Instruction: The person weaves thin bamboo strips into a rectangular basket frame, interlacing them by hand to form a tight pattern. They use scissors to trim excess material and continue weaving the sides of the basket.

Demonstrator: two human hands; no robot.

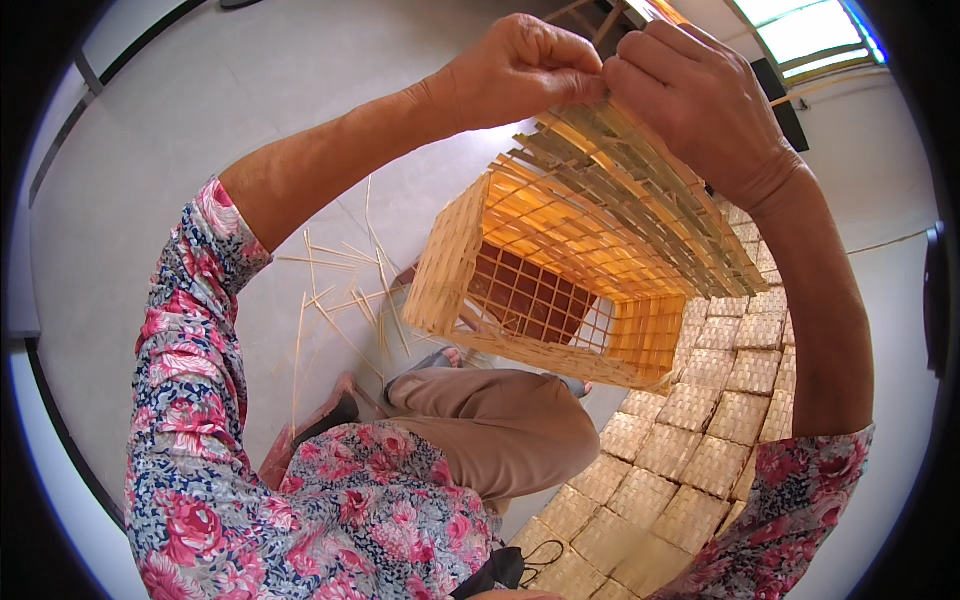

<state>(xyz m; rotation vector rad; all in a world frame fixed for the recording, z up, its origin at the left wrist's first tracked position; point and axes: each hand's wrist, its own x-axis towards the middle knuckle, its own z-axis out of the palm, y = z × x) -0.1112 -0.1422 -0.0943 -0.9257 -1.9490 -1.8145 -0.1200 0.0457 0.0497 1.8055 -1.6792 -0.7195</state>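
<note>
In front of my knees is an open rectangular basket of woven bamboo strips [444,259], tilted so that its inside shows. Its open-grid base [525,289] lets a dark red surface show through. A hinged-looking woven bamboo flap [637,199] rises from the far long side, with uneven slat ends along its left edge. At the flap's top edge, my left hand [536,67] pinches with thumb and curled fingers. My right hand [682,101] closes over the same edge, knuckles almost touching the left thumb. What lies inside both grips is hidden.
Loose thin bamboo strips [330,296] lie scattered on the grey floor [187,112] at left. Rows of closely packed woven bamboo pieces [675,450] fill the right side. My bent leg [495,420] is below the basket. A window [806,34] is at upper right.
</note>
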